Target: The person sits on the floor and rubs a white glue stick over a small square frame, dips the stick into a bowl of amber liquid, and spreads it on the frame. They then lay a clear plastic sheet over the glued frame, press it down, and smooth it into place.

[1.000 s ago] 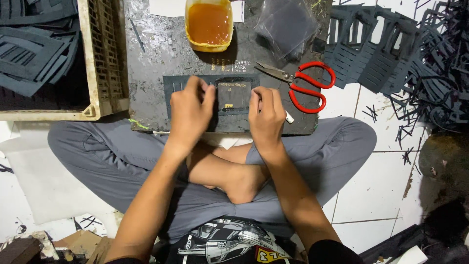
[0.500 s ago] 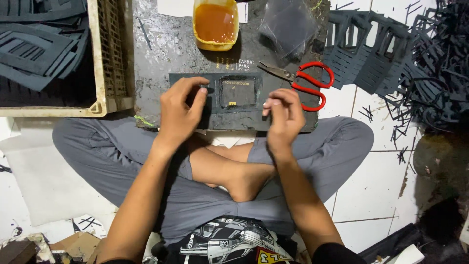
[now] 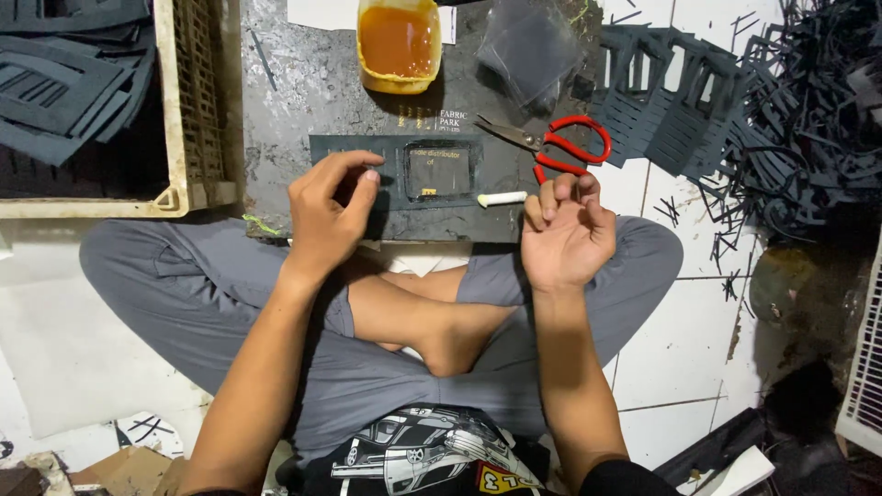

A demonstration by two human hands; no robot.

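I sit cross-legged behind a dark metal slab [image 3: 303, 83]. On it lies a dark rectangular cut sheet [image 3: 432, 174] with a window in its middle. My left hand [image 3: 326, 216] rests on the sheet's left end, fingers curled, thumb and forefinger pinching at its edge. My right hand [image 3: 565, 230] is lifted just off the sheet's right end, palm up, fingers loosely curled and holding nothing. A small white stick [image 3: 501, 197] lies on the sheet right beside my right fingertips.
Red-handled scissors [image 3: 560, 147] lie at the slab's right side. A yellow tub of amber liquid [image 3: 397, 41] stands at the back. A cream crate [image 3: 184, 110] of dark cut sheets is left; stacked cut pieces [image 3: 671, 101] and tangled offcuts [image 3: 808, 119] are right.
Both hands have come off the sheet's middle window. My right hand turned palm up and drew back to the right; the white stick now lies loose on the sheet.
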